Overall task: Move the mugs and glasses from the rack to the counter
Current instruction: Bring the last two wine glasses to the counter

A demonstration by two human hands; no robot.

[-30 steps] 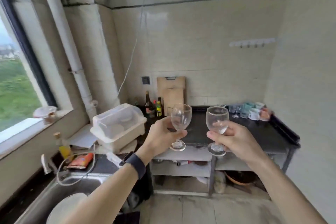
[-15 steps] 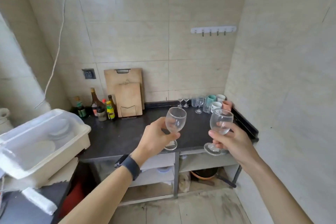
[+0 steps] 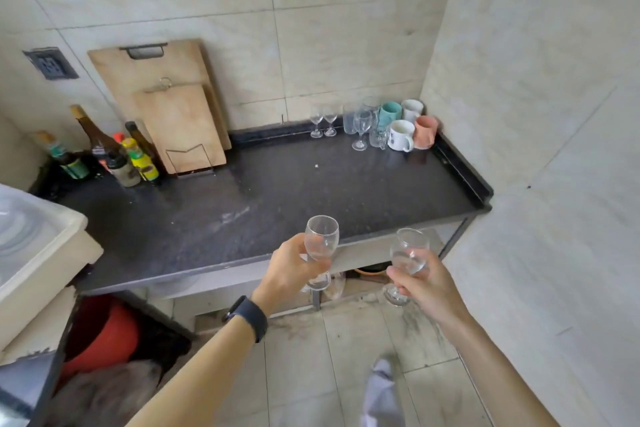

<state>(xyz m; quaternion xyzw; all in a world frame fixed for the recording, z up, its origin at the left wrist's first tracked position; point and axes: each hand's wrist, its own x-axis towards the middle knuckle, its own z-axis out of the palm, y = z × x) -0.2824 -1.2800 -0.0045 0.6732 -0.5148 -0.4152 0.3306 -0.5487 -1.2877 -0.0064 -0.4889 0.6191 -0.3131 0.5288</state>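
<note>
Now closer to the dark counter than a moment ago, the left hand and right hand each grip a wine glass, left glass and right glass, upright at its front edge. Mugs and glasses cluster in the far right corner. Fingers hide both stems; the rack is cut off at left.

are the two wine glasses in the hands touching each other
Apart. The head view shows counter edge and floor between the left hand's wine glass and the right hand's wine glass.
</note>
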